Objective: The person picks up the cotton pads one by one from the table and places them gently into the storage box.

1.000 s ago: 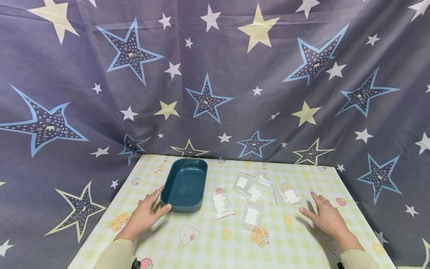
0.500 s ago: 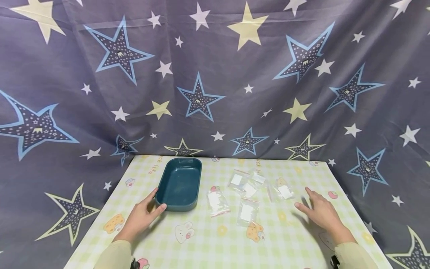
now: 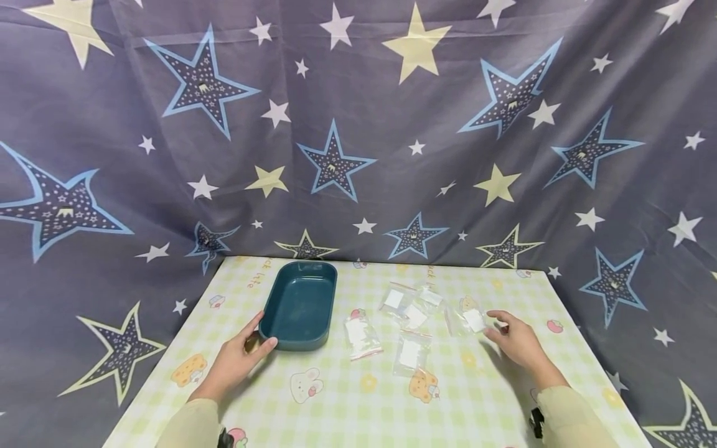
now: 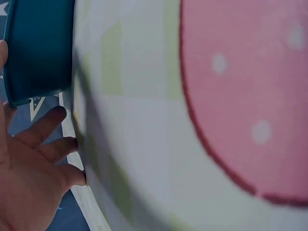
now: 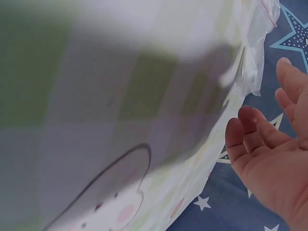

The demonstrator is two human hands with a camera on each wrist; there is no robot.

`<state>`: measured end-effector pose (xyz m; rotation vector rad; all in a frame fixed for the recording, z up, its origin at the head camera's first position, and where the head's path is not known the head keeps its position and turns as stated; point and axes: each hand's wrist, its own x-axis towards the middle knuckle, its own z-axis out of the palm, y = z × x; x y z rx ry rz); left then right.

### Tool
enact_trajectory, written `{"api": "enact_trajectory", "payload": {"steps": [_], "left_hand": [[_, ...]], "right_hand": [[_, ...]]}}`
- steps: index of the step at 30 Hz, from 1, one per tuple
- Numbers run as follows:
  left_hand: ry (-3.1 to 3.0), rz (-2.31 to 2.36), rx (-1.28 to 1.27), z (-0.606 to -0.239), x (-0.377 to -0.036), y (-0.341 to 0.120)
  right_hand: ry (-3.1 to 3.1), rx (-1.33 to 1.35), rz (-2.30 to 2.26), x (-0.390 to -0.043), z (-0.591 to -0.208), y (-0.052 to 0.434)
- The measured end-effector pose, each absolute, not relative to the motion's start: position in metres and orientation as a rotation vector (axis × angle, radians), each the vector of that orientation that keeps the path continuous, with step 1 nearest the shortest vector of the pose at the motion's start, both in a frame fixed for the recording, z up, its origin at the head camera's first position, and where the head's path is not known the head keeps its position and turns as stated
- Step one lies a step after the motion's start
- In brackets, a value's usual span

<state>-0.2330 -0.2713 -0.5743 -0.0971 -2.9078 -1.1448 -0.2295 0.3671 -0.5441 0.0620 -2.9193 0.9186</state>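
My left hand [image 3: 236,359] is at the near left corner of a dark teal rectangular dish [image 3: 302,305], thumb on the front edge and a finger along the left side. In the left wrist view the other fingers spread loosely below the dish [image 4: 41,48]. Small clear zip bags with white inserts lie on the table. The rightmost zip bag [image 3: 473,320] has my right hand [image 3: 518,342] just beside it, fingertips at its right edge and nothing in the grasp. Seen from the right wrist, the right hand [image 5: 269,144] has bent, parted fingers near a clear bag [image 5: 254,55].
A bag [image 3: 361,336] lies right of the dish, another bag [image 3: 411,354] nearer the front, and several overlap farther back around one bag [image 3: 394,300]. The checked tablecloth [image 3: 336,417] covers the table up to a starry curtain [image 3: 358,93].
My right hand has moved left to the rightmost bag, its fingers bending more. My left hand stays at the dish's corner. The head view has turned slightly right.
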Motion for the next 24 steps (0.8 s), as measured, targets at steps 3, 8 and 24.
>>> {"api": "enact_trajectory", "payload": {"steps": [3,8,24], "left_hand": [[-2.901,-1.133,-0.114,-0.574,-0.233,-0.272],[-2.890,-1.130,-0.123,-0.575,-0.234,-0.273],[-2.877,-1.215,-0.078,-0.570,-0.232,-0.272]], "right_hand": [[-2.922,0.069,0.906,-0.236,-0.548,0.364],[-2.966,0.069,0.879,-0.245,-0.555,0.358],[-2.997,-0.003,0.784,-0.259,-0.563,0.343]]}}
